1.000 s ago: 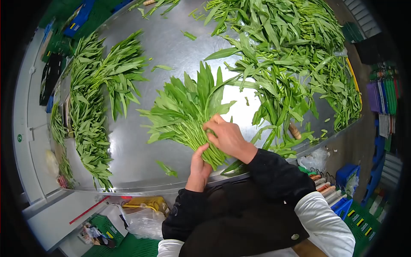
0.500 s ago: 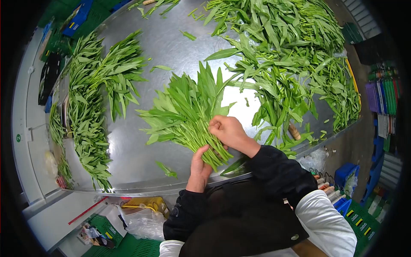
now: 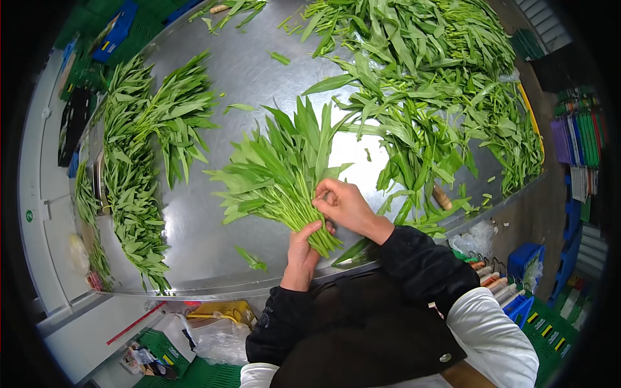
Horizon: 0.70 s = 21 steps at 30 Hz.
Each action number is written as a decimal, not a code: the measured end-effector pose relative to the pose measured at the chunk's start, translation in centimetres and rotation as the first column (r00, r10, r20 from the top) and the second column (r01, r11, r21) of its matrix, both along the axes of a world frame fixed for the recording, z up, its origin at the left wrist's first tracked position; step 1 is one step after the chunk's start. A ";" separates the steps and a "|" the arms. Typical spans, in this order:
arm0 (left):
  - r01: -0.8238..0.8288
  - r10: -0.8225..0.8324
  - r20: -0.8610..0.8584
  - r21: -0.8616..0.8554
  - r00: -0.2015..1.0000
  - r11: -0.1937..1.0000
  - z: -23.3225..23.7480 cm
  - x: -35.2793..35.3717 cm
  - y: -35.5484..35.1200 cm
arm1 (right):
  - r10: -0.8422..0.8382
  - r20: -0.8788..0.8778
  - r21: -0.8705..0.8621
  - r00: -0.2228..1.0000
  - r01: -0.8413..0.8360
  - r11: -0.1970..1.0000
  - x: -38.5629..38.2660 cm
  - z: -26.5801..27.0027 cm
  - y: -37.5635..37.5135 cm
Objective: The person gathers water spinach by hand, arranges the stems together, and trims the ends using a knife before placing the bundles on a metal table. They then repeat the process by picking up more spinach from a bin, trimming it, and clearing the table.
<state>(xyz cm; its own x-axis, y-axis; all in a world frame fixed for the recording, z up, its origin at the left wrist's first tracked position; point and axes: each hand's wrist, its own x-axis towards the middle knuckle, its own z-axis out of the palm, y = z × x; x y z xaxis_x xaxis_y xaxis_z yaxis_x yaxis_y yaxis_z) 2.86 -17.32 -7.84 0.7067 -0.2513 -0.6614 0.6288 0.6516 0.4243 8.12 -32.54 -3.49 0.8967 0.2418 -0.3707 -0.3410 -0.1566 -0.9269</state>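
Note:
A bunch of long-leaved greens with thin stems, like water spinach [image 3: 278, 174], is held above the metal table, leaves pointing away from me. My left hand [image 3: 303, 253] is wrapped round the lower stems, thumb across the front and fingertips showing on the far side. Against the right side of the stems, my right hand [image 3: 348, 205] is closed with its fingers curled in a pinch. Whatever lies between those fingertips is hidden. Below the right hand, a loose leaf [image 3: 352, 252] lies at the table's near edge.
Bundled greens [image 3: 132, 187] line the left of the metal table [image 3: 200, 226]. A large heap of loose greens [image 3: 427, 58] covers the right side. A wooden handle [image 3: 442, 197] pokes out beside it. Green crates [image 3: 550, 336] and a blue bin [image 3: 525, 258] stand below the right edge.
The left fingertips now show round the far side of the stems. My right hand stays beside the bunch, its pinch shifted slightly. The bunch has turned a little more upright.

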 end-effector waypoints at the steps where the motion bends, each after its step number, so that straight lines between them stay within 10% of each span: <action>1: -0.005 0.005 0.003 0.010 1.000 1.000 0.0 0.0 0.0 | -0.002 -0.001 0.000 1.000 0.002 1.000 0.1 -0.3 -0.2; 7: 0.001 0.003 -0.035 0.091 0.999 0.996 0.3 0.5 -0.1 | 0.033 0.693 -0.167 0.720 0.116 0.979 0.4 -3.6 0.8; 9: 0.002 0.003 -0.039 0.121 0.999 0.993 0.3 0.8 -0.3 | -0.084 0.250 0.001 0.965 0.087 0.996 0.2 -2.7 0.7; 11: -0.035 0.039 -0.045 0.095 0.998 0.995 0.4 1.0 -0.2 | -0.306 0.051 0.134 0.951 0.298 0.945 1.2 -4.3 0.7; 15: -0.007 0.011 -0.034 0.108 0.999 0.994 0.4 0.1 0.2 | -0.530 -0.494 0.618 0.689 0.707 0.344 3.8 -3.9 -2.6; 19: -0.009 0.012 -0.027 0.116 1.000 0.993 0.6 0.2 0.0 | -0.433 -0.394 0.482 0.811 0.583 0.654 1.4 -2.7 -3.7; 21: -0.025 0.030 -0.030 0.140 0.999 0.990 1.3 0.4 -0.4 | 0.026 0.163 -0.198 0.986 0.007 0.980 -0.8 -1.2 -1.8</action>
